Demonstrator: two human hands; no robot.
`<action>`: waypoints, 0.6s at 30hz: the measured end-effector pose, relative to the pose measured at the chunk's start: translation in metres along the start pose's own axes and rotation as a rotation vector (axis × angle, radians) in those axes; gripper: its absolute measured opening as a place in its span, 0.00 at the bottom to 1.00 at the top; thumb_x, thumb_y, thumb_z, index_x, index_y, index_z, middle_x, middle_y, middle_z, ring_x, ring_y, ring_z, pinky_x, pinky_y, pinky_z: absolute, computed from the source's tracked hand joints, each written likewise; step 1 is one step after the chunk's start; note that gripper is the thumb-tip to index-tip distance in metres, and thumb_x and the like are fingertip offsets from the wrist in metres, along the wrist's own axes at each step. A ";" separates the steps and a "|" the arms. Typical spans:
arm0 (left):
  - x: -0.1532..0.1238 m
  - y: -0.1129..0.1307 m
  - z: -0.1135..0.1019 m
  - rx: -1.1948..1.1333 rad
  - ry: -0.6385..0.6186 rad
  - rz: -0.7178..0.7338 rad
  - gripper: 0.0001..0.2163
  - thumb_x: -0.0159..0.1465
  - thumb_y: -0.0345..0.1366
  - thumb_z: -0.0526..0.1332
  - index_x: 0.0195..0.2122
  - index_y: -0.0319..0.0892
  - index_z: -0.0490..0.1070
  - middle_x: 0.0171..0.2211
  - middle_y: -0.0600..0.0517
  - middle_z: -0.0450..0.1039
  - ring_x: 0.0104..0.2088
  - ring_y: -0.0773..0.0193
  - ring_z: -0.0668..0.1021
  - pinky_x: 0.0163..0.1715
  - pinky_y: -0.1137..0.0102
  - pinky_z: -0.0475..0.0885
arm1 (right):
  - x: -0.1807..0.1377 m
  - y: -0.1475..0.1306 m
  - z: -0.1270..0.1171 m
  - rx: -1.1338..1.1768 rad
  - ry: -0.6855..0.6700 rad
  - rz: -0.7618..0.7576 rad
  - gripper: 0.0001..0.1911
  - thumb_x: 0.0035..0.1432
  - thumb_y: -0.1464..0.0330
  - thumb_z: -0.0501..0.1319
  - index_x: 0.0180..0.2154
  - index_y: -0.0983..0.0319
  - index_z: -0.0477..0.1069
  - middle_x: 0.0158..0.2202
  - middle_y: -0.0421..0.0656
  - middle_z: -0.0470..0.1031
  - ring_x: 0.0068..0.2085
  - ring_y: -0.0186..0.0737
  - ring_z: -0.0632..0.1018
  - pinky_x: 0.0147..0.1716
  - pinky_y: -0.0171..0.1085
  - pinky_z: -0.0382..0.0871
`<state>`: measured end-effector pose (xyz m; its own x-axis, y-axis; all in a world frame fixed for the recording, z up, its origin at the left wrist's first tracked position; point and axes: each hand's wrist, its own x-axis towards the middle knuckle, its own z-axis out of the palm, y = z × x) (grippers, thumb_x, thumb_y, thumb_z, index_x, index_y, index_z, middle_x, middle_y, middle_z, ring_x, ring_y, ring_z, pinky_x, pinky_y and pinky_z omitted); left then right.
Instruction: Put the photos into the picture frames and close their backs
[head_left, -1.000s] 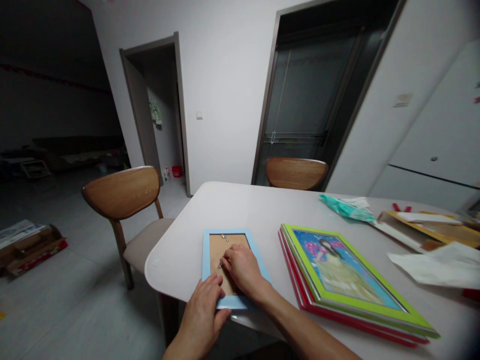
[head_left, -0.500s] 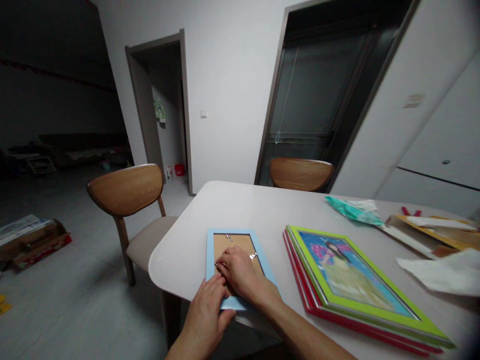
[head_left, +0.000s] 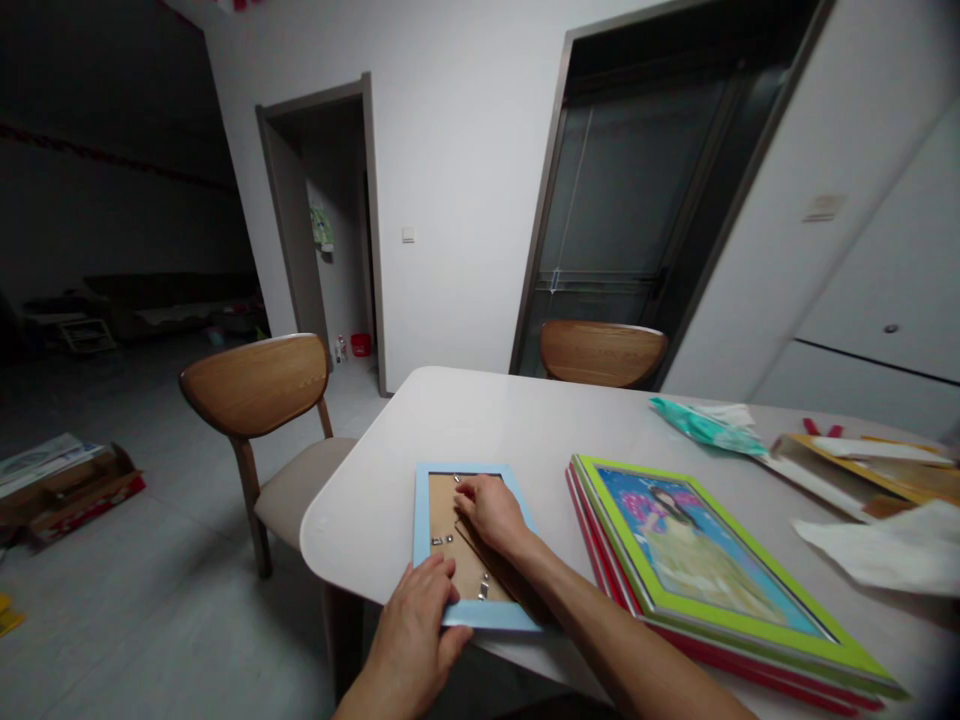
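Note:
A light-blue picture frame (head_left: 421, 520) lies face down near the table's front left corner, its brown backing board (head_left: 442, 505) showing. Small metal clips (head_left: 484, 587) sit along the board's edges. My left hand (head_left: 420, 610) grips the frame's lower left corner, thumb at the near edge and fingers over the side. Over the upper part of the board is my right hand (head_left: 491, 515), its fingers bent and pinched together close to the top clip. Whether they hold that clip is hidden. A brown support flap (head_left: 495, 565) shows partly under my right wrist.
Right of the frame is a stack of green and red picture frames (head_left: 705, 550), a picture on top. Beyond lie a teal packet (head_left: 705, 425), an opened carton (head_left: 847, 475) and white wrapping (head_left: 892, 550). Wooden chairs (head_left: 259, 385) stand at the table's left and far sides.
My right hand has moved from the left clip up to the top of the board, uncovering the left and bottom clips. My left hand stays at the frame's corner.

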<state>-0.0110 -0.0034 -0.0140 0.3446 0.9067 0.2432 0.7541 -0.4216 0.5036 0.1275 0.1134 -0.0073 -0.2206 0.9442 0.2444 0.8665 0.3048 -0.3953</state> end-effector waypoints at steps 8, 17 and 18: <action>-0.004 -0.001 0.002 0.052 -0.009 0.012 0.17 0.50 0.28 0.59 0.42 0.37 0.65 0.49 0.40 0.64 0.51 0.54 0.65 0.51 0.54 0.59 | 0.032 0.012 0.015 -0.057 0.030 0.239 0.11 0.50 0.65 0.53 0.29 0.60 0.72 0.30 0.43 0.75 0.32 0.36 0.73 0.26 0.31 0.57; -0.002 -0.004 0.006 0.057 -0.014 0.020 0.21 0.51 0.28 0.58 0.47 0.34 0.61 0.49 0.40 0.64 0.52 0.54 0.64 0.51 0.54 0.58 | 0.041 0.017 0.019 -0.073 0.068 0.332 0.10 0.47 0.64 0.55 0.30 0.61 0.71 0.31 0.46 0.74 0.33 0.39 0.73 0.27 0.33 0.59; -0.003 -0.005 0.007 0.055 -0.011 0.023 0.22 0.50 0.28 0.58 0.48 0.34 0.60 0.49 0.40 0.64 0.52 0.54 0.64 0.51 0.54 0.58 | 0.042 0.016 0.018 -0.069 0.074 0.335 0.10 0.47 0.64 0.55 0.30 0.61 0.71 0.31 0.46 0.74 0.33 0.39 0.73 0.27 0.33 0.59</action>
<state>-0.0124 -0.0037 -0.0228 0.3682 0.8968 0.2455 0.7754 -0.4419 0.4512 0.1243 0.1601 -0.0200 0.1117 0.9781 0.1757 0.9140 -0.0317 -0.4046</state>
